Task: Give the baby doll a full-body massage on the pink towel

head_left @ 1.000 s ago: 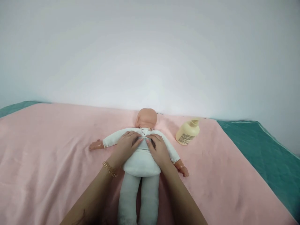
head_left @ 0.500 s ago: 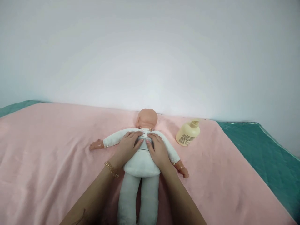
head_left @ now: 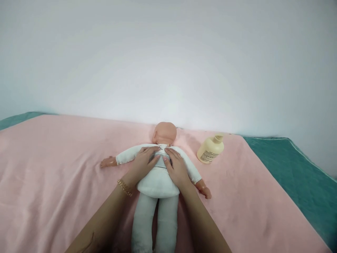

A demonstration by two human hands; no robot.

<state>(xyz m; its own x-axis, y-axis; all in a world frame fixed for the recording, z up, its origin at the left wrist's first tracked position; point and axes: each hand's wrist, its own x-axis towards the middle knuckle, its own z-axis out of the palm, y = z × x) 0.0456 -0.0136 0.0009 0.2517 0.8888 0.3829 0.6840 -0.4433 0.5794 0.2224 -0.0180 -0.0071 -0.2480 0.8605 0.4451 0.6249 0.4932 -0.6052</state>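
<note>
A baby doll (head_left: 158,184) with a white cloth body lies face down, its bald head toward the wall and its arms spread out. On the left side of its upper back rests my left hand (head_left: 144,161), open and flat, with a gold bracelet (head_left: 124,187) at the wrist. My right hand (head_left: 178,167) lies open on the right side of the same back. The thumbs of both hands point inward, a small gap between them, over a greyish patch on the cloth. Neither hand grips the doll.
A pale yellow pump bottle (head_left: 210,150) with printed text stands right of the doll's head. Everything lies on a pink blanket (head_left: 65,147), spread over a green quilted cover (head_left: 284,165) that shows at both sides. A white wall (head_left: 168,59) rises behind.
Hardly anything differs. Both hands stay flat on the doll's upper back, and the whole view has shifted by only a few pixels.
</note>
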